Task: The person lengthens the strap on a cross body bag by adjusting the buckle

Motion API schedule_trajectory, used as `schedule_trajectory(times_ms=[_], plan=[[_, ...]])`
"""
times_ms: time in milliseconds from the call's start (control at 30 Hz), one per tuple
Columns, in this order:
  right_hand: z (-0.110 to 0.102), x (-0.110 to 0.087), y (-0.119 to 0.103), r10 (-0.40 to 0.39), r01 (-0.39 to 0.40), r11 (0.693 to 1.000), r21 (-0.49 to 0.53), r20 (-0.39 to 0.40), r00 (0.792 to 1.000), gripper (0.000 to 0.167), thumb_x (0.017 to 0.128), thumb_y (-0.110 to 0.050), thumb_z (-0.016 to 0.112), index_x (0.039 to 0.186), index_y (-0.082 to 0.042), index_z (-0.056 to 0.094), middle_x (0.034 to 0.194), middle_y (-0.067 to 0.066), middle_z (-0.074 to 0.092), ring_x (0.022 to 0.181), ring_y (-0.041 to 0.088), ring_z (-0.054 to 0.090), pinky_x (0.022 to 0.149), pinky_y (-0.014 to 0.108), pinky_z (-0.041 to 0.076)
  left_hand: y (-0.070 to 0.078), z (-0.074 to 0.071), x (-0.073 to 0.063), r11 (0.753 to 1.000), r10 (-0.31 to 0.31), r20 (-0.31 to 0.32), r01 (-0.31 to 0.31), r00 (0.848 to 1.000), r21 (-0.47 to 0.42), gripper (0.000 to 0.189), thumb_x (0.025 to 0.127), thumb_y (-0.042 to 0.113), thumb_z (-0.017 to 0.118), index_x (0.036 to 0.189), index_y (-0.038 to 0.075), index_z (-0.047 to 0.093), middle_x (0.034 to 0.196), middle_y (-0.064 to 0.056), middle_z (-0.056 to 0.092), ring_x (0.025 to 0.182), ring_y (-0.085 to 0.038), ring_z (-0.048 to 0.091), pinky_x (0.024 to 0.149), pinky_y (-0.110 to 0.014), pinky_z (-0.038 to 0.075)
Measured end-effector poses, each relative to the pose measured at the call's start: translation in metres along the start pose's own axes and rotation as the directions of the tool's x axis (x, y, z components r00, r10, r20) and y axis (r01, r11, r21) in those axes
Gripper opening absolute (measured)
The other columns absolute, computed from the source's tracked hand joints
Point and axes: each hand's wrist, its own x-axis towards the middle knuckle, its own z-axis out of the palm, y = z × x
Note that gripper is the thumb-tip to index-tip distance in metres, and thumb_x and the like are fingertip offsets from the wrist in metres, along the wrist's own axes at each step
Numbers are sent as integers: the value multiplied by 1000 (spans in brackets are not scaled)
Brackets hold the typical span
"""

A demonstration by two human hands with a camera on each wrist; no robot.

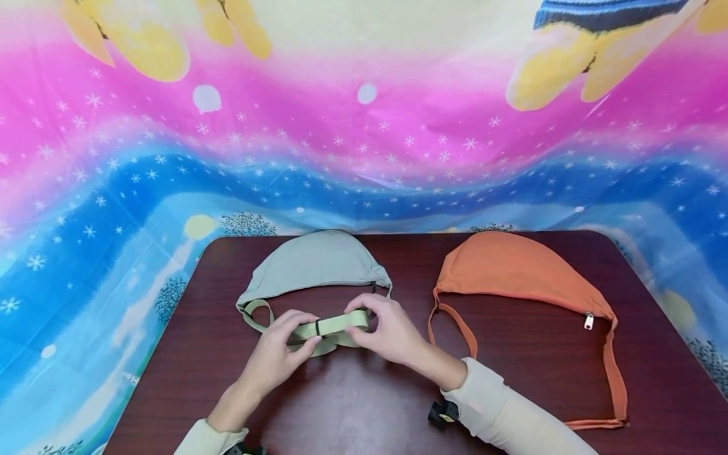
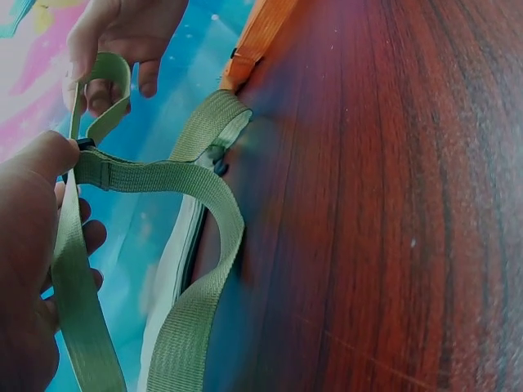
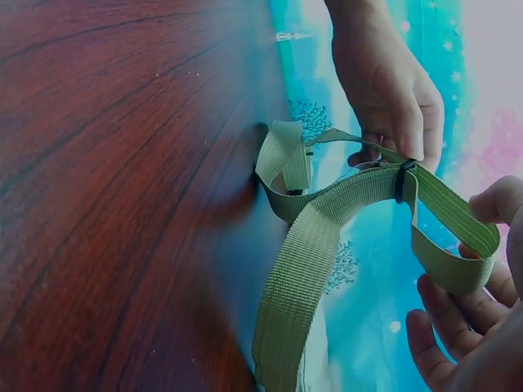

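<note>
Green strap (image 1: 341, 323): held up off the table on the near side of the grey bag, the landmark for all places below. Webbing doubled back into a loop, the loop's closed end toward the bag's right-hand side; further lengths hang in curves beneath. Black slider (image 1: 318, 328) sits around the webbing at the base of the loop.

Left hand (image 1: 275, 354): near side of the bag, thumb and finger pinching the strap at the slider. Right hand (image 1: 389, 328): near side of the bag, below its right corner, gripping the loop's closed end between thumb and fingers.

Grey bag (image 1: 318, 262): lies with its curved edge away from the person, zipped edge toward the hands; strap attached at its left corner.

Orange bag (image 1: 512, 265): to the right of the grey bag, apart from it. Metal zipper pull (image 1: 588, 321) at its right end; orange strap (image 1: 614, 373) runs down from there.

Dark red-brown table (image 1: 352, 411): under the grey bag. Printed backdrop (image 1: 341, 139), pink and blue with snowflakes: beyond the bag.
</note>
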Motion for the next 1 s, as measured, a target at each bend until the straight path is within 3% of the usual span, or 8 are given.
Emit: schedule_trajectory(times_ms=[267, 500, 667, 800, 900, 1000], plan=[[-8, -4, 2, 26, -25, 998, 65, -9, 1000, 19, 88, -12, 77, 104, -17, 68, 94, -3, 65, 69, 24, 59, 57, 25, 49, -4, -3, 0, 1000, -12, -1, 12, 1000, 3, 35, 81, 5, 85, 112, 13, 70, 105, 6, 66, 93, -9, 62, 80, -29, 51], [-15, -7, 8, 42, -42, 995, 92, 2, 999, 21, 88, -10, 76, 104, -19, 68, 94, -7, 64, 73, 16, 62, 61, 34, 54, -6, -6, 1, 1000, 9, -20, -9, 1000, 27, 36, 80, 4, 85, 112, 12, 70, 107, 6, 67, 93, -11, 62, 82, -24, 49], [-19, -9, 9, 51, -54, 991, 122, 27, 998, 20, 89, -10, 76, 105, -18, 68, 93, -6, 64, 81, 28, 63, 69, 45, 54, -6, -8, 0, 999, -4, -6, 4, 1000, 33, 35, 81, 4, 85, 112, 12, 70, 107, 5, 67, 94, -12, 63, 81, -28, 50], [-21, -8, 11, 61, -71, 991, 117, 90, 994, 18, 91, -12, 75, 107, -16, 66, 95, -3, 65, 85, 33, 63, 68, 40, 53, -6, -8, -2, 999, -15, 17, 15, 1000, 29, 35, 82, 6, 85, 113, 12, 70, 108, 5, 67, 96, -11, 63, 84, -21, 48], [-22, -6, 14, 91, -108, 987, 118, 137, 986, 17, 94, -16, 73, 109, -14, 65, 99, 0, 66, 89, 28, 63, 71, 35, 52, -7, -8, -3, 1000, -14, 27, 14, 1000, 25, 35, 82, 6, 85, 114, 11, 70, 109, 5, 67, 98, -12, 63, 87, -16, 45], [-22, 0, 18, 130, -152, 979, 136, 158, 979, 14, 103, -22, 63, 112, -11, 65, 105, 3, 67, 93, 23, 63, 79, 34, 52, -8, -9, -4, 999, -17, 27, 16, 999, 28, 35, 83, 6, 85, 114, 11, 70, 110, 4, 67, 99, -12, 63, 88, -14, 44]])
